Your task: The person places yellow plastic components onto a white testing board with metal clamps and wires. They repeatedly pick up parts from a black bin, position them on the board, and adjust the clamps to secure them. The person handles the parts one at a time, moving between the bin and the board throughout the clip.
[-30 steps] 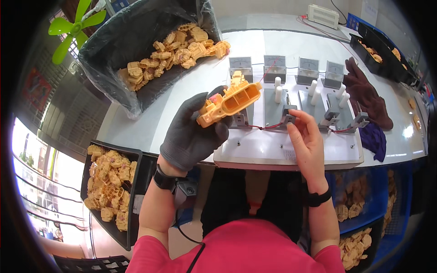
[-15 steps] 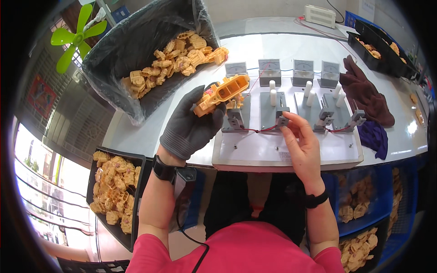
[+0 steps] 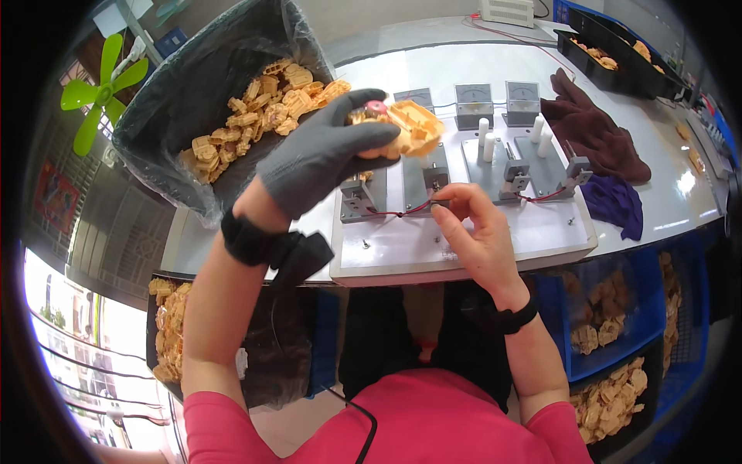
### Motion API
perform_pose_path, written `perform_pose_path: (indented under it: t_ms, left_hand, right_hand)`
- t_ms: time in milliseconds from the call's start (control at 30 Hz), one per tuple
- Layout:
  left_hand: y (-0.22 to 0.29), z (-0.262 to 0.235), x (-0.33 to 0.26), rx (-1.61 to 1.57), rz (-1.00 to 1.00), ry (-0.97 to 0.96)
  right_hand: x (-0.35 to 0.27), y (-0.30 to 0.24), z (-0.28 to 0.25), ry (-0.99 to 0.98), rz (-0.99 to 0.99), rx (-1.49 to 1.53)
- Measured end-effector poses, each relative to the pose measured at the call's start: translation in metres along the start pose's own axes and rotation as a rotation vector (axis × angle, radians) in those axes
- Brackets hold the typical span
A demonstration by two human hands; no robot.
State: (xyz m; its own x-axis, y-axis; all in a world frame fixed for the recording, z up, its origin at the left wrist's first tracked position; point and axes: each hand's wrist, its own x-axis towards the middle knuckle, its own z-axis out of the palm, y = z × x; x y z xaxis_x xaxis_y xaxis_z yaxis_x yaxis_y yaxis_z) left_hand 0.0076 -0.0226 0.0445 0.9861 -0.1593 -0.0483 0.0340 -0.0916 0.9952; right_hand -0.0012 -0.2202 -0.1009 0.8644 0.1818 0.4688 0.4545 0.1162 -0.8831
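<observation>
Has the left hand (image 3: 328, 155) clamped on a part (image 3: 421, 127), above the board (image 3: 541, 232) toward its back edge; has the right hand (image 3: 479, 236) at a fixture (image 3: 416, 182), cannot tell whether pinching it.

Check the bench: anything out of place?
Mildly odd: crumpled brown fabric cloth and crumpled purple fabric cloth bunched right of the white rectangular fixture board. A small orange plastic piece lies apart at far right, seemingly stray.

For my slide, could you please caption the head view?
Gloved left grip holding a yellow part, bare right grip near grey block.
</observation>
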Motion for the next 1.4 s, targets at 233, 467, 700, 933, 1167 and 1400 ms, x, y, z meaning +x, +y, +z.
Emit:
perform_pose_path:
  t_ms: [233,467,700,933,1167,1400]
  left_hand:
    - [-0.01,-0.005,0.052,0.946,0.158,0.055]
    - [-0.018,0.0,0.038,1.358,0.529,-0.167]
    - [-0.015,0.025,0.032,1.482,0.229,-0.16]
    - [-0.018,0.042,0.066,1.654,0.171,-0.299]
    - [-0.014,0.057,0.095,1.58,0.211,-0.3]
    - [-0.036,0.058,0.126,1.541,0.177,-0.383]
  right_hand:
    - [-0.001,-0.003,0.004,0.006,-0.048,-0.013]
    - [0.0,-0.001,0.005,0.026,-0.066,-0.026]
    - [-0.006,0.001,0.01,0.04,-0.042,-0.039]
    - [-0.003,0.015,-0.01,-0.006,0.002,-0.071]
    - [0.003,0.047,-0.028,0.03,0.006,-0.162]
    - [0.002,0.04,-0.025,0.007,-0.001,-0.231]
